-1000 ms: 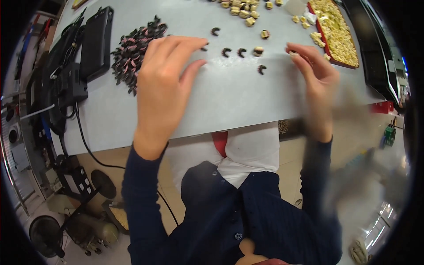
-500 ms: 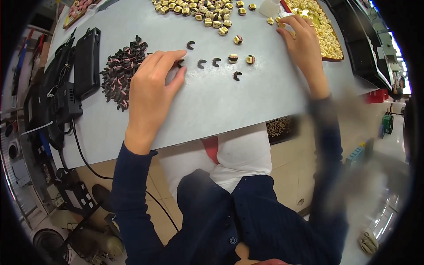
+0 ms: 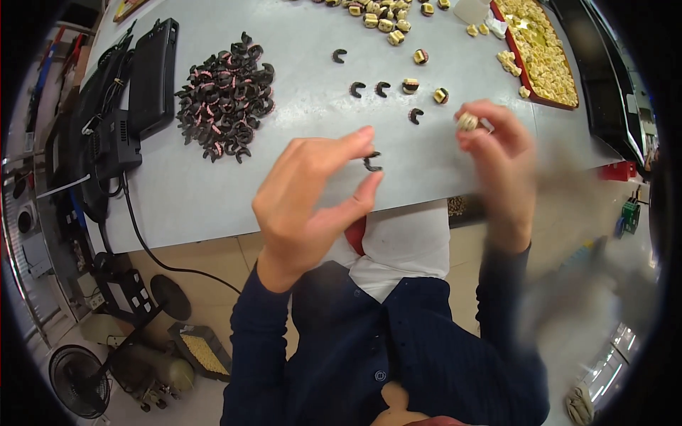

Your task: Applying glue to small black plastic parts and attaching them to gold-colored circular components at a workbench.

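Between thumb and index finger, my left hand (image 3: 302, 195) pinches a small black C-shaped piece (image 3: 371, 163) above the front of the table. To its right, my right hand (image 3: 508, 160) grips a small cream-coloured piece (image 3: 467, 122) in its fingertips; the two pieces are apart. Beyond the hands, several loose C-shaped pieces (image 3: 357, 89) lie on the table, one of them with a pink inner edge (image 3: 415, 116). Beside these sit a few cream blocks with dark C-pieces around them (image 3: 410, 86).
A heap of black-and-pink C-pieces (image 3: 227, 99) lies at left, beside a black box-shaped device (image 3: 153, 74) with cables. Joined pieces (image 3: 383, 25) are piled at the far side. A red-rimmed tray (image 3: 527, 79) of cream pieces stands far right, near a white container (image 3: 472, 10).
My left hand has moved right and nearer, lifting a black C-shaped piece off the table. My right hand has come back from beside the tray with a cream-coloured piece. The view has shifted.
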A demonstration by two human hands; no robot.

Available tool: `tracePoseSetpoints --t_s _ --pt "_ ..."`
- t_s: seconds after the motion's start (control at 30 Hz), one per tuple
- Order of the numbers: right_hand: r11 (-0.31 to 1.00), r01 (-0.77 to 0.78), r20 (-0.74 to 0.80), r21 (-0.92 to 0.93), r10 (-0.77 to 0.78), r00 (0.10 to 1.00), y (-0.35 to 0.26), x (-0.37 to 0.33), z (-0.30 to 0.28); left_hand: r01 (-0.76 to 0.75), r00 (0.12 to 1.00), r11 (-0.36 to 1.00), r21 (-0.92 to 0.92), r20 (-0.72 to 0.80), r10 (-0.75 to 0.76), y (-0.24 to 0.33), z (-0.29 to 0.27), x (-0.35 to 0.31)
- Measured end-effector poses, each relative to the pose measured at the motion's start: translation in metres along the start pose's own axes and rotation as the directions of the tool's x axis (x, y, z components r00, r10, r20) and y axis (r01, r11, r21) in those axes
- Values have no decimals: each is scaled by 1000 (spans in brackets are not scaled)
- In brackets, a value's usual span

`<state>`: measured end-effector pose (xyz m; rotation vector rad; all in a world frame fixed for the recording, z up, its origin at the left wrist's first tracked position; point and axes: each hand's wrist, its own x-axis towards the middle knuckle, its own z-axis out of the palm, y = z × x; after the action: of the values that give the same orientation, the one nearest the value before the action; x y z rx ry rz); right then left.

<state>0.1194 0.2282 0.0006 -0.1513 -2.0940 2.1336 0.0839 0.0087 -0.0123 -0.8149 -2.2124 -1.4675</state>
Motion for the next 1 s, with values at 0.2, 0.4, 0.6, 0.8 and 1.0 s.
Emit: tracePoseSetpoints --t_s 0.2,0.4,0.6,0.8,1.0 --pt "953 -248 192 174 214 958 -6 -21 30 -148 989 989 -24 -6 148 2 2 -7" --pt "860 -387 308 333 289 906 -7 -24 32 -219 974 974 -61 47 222 9 -1 -5" --pt "836 -362 338 412 229 913 1 -27 31 -264 959 957 -119 74 273 10 -4 -5" --pt "805 -439 319 398 327 889 -7 -30 34 -238 966 961 -144 71 250 11 -3 -6" --pt "725 -550 387 415 406 828 -6 -27 32 -272 958 954 -126 56 280 9 -1 -5"
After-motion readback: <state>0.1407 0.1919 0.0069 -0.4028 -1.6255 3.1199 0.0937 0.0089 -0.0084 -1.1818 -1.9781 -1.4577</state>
